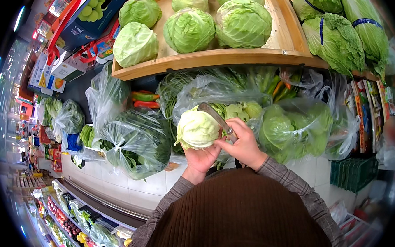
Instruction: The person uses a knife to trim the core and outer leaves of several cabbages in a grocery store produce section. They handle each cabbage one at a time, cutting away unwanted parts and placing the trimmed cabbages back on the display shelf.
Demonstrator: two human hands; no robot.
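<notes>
A pale, trimmed head of lettuce or cabbage (198, 128) rests in my left hand (200, 159), whose palm and fingers support it from below. My right hand (242, 141) grips the short handle of a knife (214, 117) with a broad, dark, worn blade. The blade points up and left over the head's upper right side, close to its leaves; whether it touches them is not plain. Just beyond, an open clear plastic bag (199, 89) holds leafy greens. To the right lies a clear bag of green heads (294, 126).
Ahead, a wooden tray (228, 55) bears several green cabbages (189, 29). Napa cabbages (334, 42) with blue bands lie at upper right. Bagged dark greens (135, 136) and red peppers (146, 104) are at left. A green plastic crate (353, 173) stands on the floor at right.
</notes>
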